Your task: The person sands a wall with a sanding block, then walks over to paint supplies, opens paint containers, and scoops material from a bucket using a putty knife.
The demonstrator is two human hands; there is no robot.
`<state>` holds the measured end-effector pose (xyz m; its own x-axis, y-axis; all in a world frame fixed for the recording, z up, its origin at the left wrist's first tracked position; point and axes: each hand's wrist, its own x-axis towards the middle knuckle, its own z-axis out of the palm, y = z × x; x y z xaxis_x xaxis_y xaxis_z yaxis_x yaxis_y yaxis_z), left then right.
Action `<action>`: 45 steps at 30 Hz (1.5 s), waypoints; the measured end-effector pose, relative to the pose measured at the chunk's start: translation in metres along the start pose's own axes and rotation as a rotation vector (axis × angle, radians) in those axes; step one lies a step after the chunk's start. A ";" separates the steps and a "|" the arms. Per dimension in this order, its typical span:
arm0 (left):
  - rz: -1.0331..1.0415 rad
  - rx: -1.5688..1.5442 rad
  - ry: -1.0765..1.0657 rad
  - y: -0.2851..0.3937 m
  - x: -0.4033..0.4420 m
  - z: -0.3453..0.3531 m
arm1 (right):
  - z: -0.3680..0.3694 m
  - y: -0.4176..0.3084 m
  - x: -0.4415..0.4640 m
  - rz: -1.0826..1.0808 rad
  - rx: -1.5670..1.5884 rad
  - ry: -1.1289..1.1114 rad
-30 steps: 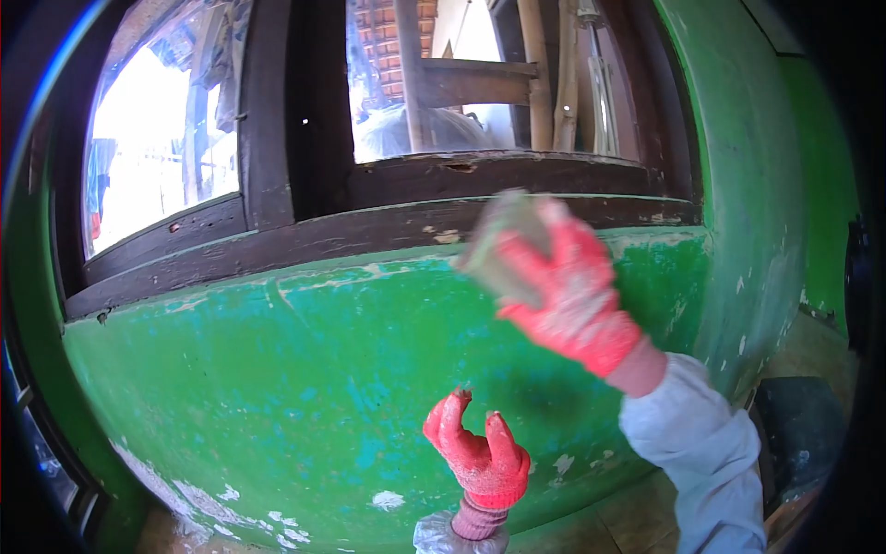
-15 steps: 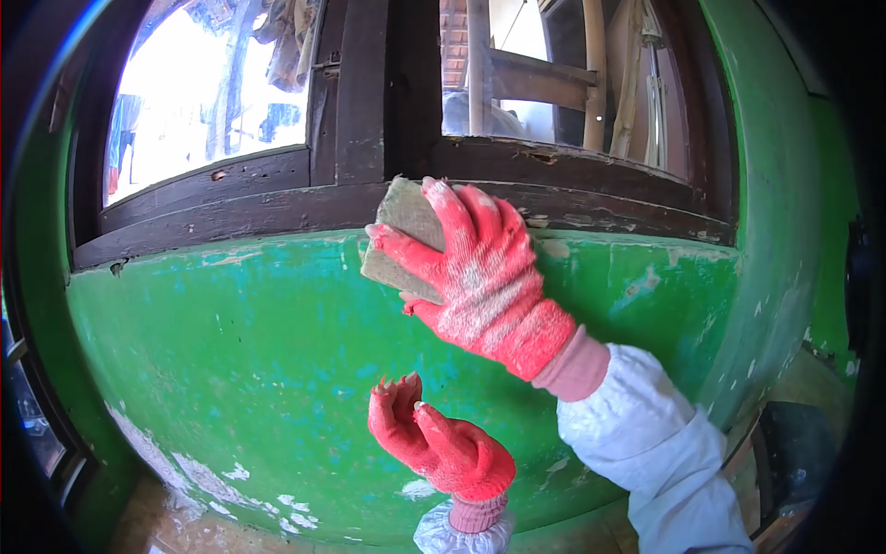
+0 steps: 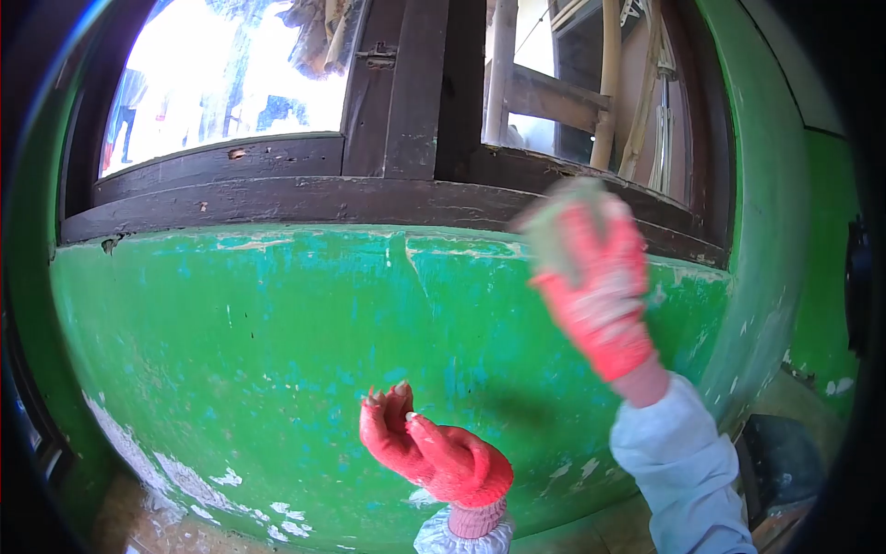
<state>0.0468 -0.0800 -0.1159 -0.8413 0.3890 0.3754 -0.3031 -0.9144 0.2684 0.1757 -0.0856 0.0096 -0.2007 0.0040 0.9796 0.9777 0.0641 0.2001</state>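
My right hand point(image 3: 600, 291), in a red and white work glove, holds a flat grey-green pad point(image 3: 560, 222). Both are smeared by motion near the right part of the dark wooden window frame point(image 3: 295, 197), where it borders the green wall point(image 3: 305, 332). Whether the pad touches the wood I cannot tell. Lower down, in front of the wall, my left hand point(image 3: 438, 452) wears a matching glove. Its fingers are curled loosely with a gap to the thumb, and nothing shows in it.
Glass panes sit above the sill, the left one point(image 3: 231, 83) very bright. Scratches and peeled paint point(image 3: 198, 485) mark the wall, mostly low on the left. A dark object point(image 3: 784, 462) stands at the lower right on the tiled floor point(image 3: 152, 526).
My right hand has swept to the right along the window frame with the pad. My left hand has hardly moved. The view has shifted slightly.
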 end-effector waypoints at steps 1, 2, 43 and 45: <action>-0.026 -0.019 -0.009 0.002 -0.005 0.000 | 0.006 -0.025 0.000 -0.149 -0.047 -0.052; -0.053 -0.039 -0.016 0.002 -0.009 0.001 | 0.013 -0.051 0.000 -0.300 -0.086 -0.099; -0.048 0.106 -0.373 -0.039 -0.159 0.030 | -0.053 0.122 -0.062 -0.307 -0.005 -0.185; -0.024 0.145 -0.400 -0.038 -0.172 0.039 | -0.074 0.178 -0.065 -0.137 0.001 -0.133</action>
<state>0.2200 -0.1077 -0.1561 -0.5864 0.4491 0.6741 -0.2309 -0.8904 0.3923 0.3676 -0.1484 -0.0169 -0.3385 0.1266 0.9324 0.9406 0.0741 0.3314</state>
